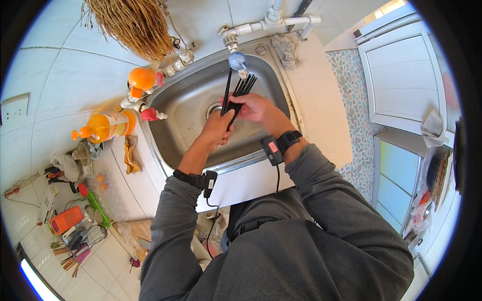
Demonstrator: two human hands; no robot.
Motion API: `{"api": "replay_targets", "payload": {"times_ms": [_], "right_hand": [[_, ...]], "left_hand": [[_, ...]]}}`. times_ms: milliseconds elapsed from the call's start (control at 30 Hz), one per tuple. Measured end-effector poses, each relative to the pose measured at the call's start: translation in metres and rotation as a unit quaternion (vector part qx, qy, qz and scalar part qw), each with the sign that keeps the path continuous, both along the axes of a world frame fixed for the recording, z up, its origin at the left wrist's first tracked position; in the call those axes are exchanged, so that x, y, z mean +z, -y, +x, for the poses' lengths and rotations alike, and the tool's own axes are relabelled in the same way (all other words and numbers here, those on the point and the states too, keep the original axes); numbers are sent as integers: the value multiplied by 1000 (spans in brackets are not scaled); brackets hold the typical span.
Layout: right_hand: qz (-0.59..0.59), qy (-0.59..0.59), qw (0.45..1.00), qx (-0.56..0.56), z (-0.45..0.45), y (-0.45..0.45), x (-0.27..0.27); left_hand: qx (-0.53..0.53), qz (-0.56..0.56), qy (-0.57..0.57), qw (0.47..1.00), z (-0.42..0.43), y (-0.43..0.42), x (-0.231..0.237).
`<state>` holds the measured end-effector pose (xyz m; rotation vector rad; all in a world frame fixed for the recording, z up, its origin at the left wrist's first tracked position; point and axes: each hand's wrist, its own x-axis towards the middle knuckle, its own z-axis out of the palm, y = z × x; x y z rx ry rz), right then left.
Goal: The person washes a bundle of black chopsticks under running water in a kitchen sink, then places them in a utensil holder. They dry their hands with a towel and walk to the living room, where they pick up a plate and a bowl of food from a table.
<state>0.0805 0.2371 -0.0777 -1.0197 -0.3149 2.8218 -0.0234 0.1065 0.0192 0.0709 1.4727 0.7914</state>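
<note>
Over a stainless steel sink [177,113], both hands hold a bundle of black chopsticks [244,85], whose tips fan out just below the white tap [243,73] with the blue ball-shaped part [237,60]. My left hand [218,128] grips the lower end of the bundle. My right hand [253,107] is around its middle from the right side, fingers partly hidden. One chopstick [227,90] stands apart from the others, to their left. Part of the drain [214,109] shows behind the hands. Whether water runs from the tap, I cannot tell.
Left of the sink are an orange pump bottle [109,127], a red-handled tap [149,114] and a dried peel-like piece [131,155]. A fibre brush [131,26] hangs above. A grey rag [285,50] lies at the back right corner. Eggs [101,181] and utensils are farther left.
</note>
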Motion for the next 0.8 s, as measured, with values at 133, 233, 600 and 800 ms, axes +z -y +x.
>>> {"api": "replay_targets", "payload": {"times_ms": [133, 233, 600, 800], "right_hand": [[-1, 73, 991, -111, -15, -11, -9], [-23, 52, 977, -204, -28, -20, -9], [-34, 93, 974, -202, -31, -17, -18], [17, 185, 973, -133, -58, 22, -18]], "left_hand": [[-19, -5, 15, 1000, 2, 3, 0], [-11, 1, 52, 999, -1, 3, -1], [-82, -20, 15, 996, 0, 19, -8], [-247, 45, -517, 818, 17, 3, -38]]}}
